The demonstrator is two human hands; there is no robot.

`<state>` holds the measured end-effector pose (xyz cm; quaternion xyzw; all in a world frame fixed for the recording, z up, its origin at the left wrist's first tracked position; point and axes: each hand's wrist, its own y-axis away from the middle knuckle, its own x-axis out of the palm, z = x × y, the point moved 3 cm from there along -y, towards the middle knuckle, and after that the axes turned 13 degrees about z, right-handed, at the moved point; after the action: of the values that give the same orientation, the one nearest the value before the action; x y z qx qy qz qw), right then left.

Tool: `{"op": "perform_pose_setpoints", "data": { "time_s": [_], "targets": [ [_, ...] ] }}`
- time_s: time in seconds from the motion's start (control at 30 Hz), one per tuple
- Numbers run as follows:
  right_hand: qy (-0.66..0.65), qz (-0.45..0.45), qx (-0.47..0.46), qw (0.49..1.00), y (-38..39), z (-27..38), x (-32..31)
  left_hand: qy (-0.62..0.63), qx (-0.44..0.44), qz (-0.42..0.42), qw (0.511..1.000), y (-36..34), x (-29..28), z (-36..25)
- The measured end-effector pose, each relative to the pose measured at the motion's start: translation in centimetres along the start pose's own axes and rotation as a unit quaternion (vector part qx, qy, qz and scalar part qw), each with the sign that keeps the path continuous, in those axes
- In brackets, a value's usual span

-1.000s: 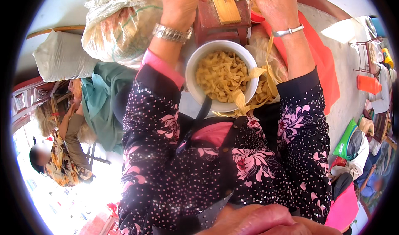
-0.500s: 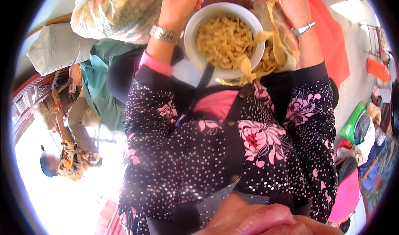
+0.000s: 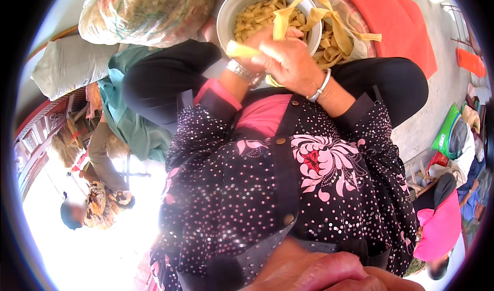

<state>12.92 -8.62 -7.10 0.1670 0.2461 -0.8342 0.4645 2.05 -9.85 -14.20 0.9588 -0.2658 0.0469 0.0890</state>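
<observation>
My two hands meet over the near side of a white bucket (image 3: pixel 223 28) that holds short, folded yellow pieces (image 3: pixel 257 14). A flat yellow strip (image 3: pixel 281 23) runs between them, with one pale end (image 3: pixel 240 50) sticking out at the left. My left hand (image 3: pixel 253 57), with a metal watch at its wrist, is closed on the strip and partly covered by the other hand. My right hand (image 3: pixel 296 65), with a silver bangle, pinches the strip too; its fingertips are partly hidden. More long yellow strips (image 3: pixel 337 36) lie loose against the bucket's right side.
A large clear bag (image 3: pixel 149 16) stands at the upper left, with a white sack (image 3: pixel 69 67) and teal cloth (image 3: pixel 136 101) below it. Red cloth (image 3: pixel 393 21) lies to the right. Other people sit at the left (image 3: pixel 103 203) and right (image 3: pixel 440 224) edges.
Both hands have come down and inward from the far side of the bucket and now meet in front of it. The bucket sits higher in view, and my crossed legs show more.
</observation>
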Motion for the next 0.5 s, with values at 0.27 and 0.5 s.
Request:
{"op": "perform_pose_setpoints", "data": {
  "time_s": [0.27, 0.5],
  "targets": [
    [-0.422, 0.078, 0.102, 0.897, 2.1, 0.3, 2.1, 0.489, -0.026, -0.018, 0.871, 1.7, -1.4, -0.4],
    [-0.473, 0.006, 0.106, 0.875, 1.7, 0.4, 2.7, 0.276, -0.046, -0.153, 0.948, 4.0, -1.3, -2.4]
  ]
}}
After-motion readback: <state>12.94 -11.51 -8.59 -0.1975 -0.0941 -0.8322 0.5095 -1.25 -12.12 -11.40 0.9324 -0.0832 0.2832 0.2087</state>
